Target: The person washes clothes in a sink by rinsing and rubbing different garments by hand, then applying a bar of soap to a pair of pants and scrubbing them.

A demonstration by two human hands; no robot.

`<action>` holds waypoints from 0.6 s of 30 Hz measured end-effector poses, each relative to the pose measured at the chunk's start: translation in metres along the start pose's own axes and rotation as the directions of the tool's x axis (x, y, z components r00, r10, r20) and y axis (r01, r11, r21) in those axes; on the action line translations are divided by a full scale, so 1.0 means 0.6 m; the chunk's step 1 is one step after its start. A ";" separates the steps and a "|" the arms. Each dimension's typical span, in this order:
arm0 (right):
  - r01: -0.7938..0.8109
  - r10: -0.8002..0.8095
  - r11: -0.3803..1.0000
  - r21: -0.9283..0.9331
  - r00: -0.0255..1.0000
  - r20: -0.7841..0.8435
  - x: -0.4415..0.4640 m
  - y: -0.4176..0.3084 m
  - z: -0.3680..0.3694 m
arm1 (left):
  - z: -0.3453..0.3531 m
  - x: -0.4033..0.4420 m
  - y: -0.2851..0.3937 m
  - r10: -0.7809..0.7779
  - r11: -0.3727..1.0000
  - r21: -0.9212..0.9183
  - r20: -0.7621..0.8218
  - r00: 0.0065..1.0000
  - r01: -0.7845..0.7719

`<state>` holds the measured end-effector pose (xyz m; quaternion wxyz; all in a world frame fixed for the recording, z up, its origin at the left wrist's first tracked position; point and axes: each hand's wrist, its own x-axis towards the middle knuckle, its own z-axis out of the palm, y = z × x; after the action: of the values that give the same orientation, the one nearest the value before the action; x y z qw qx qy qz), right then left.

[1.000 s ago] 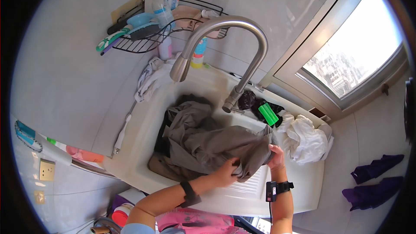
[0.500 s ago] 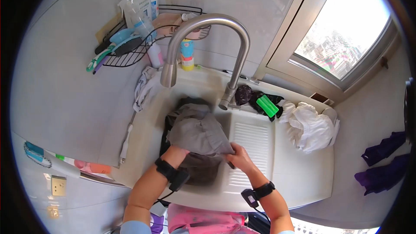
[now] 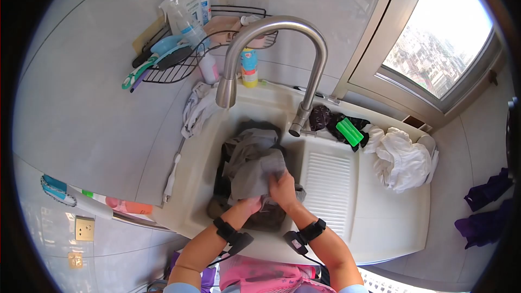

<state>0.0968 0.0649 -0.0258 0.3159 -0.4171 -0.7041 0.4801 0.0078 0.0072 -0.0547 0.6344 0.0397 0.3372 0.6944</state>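
Observation:
A bunched grey-brown cloth (image 3: pixel 251 171) lies in the sink basin (image 3: pixel 187 206), with darker fabric under and behind it. My left hand (image 3: pixel 248 206) is closed on the lower edge of the grey cloth; its fingertips are partly hidden by the fabric. Close beside it, my right hand (image 3: pixel 283 189) grips the same cloth at its right side, fingers wrapped round a fold. Both hands are over the front right part of the basin. The steel faucet (image 3: pixel 312 38) arches above and behind the cloth.
Right of the basin is a ribbed washboard (image 3: pixel 328 184). Behind it lie a green bar (image 3: pixel 349 132) on black plastic and a white cloth (image 3: pixel 401 157). A light cloth (image 3: pixel 199 109) rests at the back left rim, under a wire shelf (image 3: pixel 171 73) with bottles and brushes.
The grey cloth, earlier stretched over the washboard, is now gathered in the basin. My right hand has come leftward, close to my left hand. The camera view has shifted.

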 end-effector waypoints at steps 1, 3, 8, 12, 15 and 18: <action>-0.020 0.020 1.000 0.023 1.000 0.021 -0.001 0.004 0.000 | -0.003 0.006 -0.010 0.035 0.994 0.107 -0.064 0.997 -0.028; -0.197 0.160 0.936 0.292 0.976 0.146 -0.004 0.008 -0.010 | -0.035 0.030 -0.036 0.077 0.969 0.241 -0.068 0.995 -0.059; -0.514 0.232 0.670 0.535 0.830 0.508 -0.038 -0.010 -0.024 | -0.046 0.036 0.006 -0.055 0.996 0.078 0.042 0.998 0.052; -0.314 0.138 0.900 0.302 0.864 0.485 -0.036 -0.048 -0.053 | -0.039 0.027 0.015 -0.105 0.994 0.032 0.070 0.992 0.103; -0.032 0.118 0.972 -0.233 0.922 0.368 -0.033 -0.055 -0.066 | -0.025 0.019 0.006 -0.116 0.993 0.021 0.064 0.991 0.115; 0.022 0.097 0.927 -0.376 0.951 0.295 -0.017 -0.026 -0.049 | -0.009 0.011 -0.004 -0.089 0.994 0.060 0.017 0.996 0.087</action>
<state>0.1219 0.0649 -0.0015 0.1075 -0.4029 -0.8151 0.4021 0.0060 0.0108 -0.0627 0.6662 0.0505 0.3528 0.6551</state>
